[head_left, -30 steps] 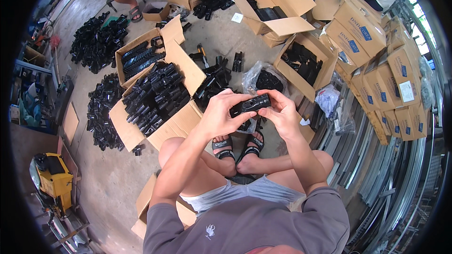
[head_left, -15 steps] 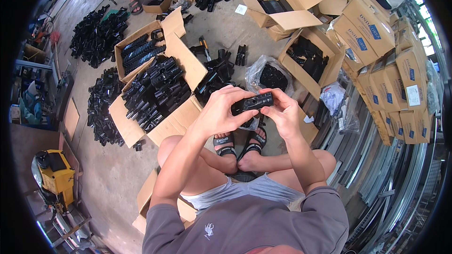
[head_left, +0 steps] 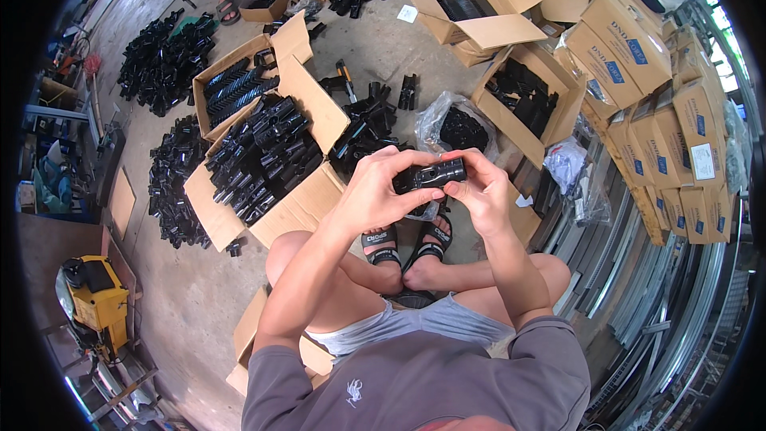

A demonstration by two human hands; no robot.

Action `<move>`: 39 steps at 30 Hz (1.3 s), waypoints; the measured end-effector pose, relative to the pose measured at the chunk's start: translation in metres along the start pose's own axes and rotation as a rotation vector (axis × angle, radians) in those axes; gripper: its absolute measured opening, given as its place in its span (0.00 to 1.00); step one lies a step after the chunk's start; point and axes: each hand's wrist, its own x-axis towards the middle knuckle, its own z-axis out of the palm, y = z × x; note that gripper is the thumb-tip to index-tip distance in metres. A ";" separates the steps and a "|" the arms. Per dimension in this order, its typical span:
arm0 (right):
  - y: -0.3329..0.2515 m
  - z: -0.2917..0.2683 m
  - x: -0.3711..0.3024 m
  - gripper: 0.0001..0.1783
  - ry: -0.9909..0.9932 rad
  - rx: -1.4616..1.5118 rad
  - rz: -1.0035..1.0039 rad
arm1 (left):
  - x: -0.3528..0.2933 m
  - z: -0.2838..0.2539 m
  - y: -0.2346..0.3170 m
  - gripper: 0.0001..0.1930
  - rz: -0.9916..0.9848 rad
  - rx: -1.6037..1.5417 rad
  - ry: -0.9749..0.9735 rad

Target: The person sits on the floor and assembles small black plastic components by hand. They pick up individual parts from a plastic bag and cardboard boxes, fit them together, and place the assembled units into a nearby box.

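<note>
hands unmoved | both hands (head_left: 431, 191) grasping black part (head_left: 432, 175) | labelled brown cartons (head_left: 638, 72) stacked right

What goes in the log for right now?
left hand: grips black part | right hand: grips same part | open box: black parts

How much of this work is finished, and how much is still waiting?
Done, it seems: an open cardboard box at the person's left is packed with black plastic parts. In hand: the left hand and right hand grip one black part between them, above the sandalled feet. Left: loose black parts lie heaped on the floor, and more sit in a clear plastic bag.
</note>
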 end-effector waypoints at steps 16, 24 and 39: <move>0.126 -0.130 0.072 0.21 0.449 -0.262 0.252 | 0.010 -0.016 -0.019 0.21 0.036 0.232 0.099; 0.243 -0.206 0.099 0.11 0.388 -1.200 0.512 | 0.017 -0.020 -0.020 0.21 -0.023 0.275 0.106; 0.291 -0.200 0.116 0.10 0.330 -1.172 0.583 | 0.027 -0.025 -0.028 0.21 -0.059 0.275 0.070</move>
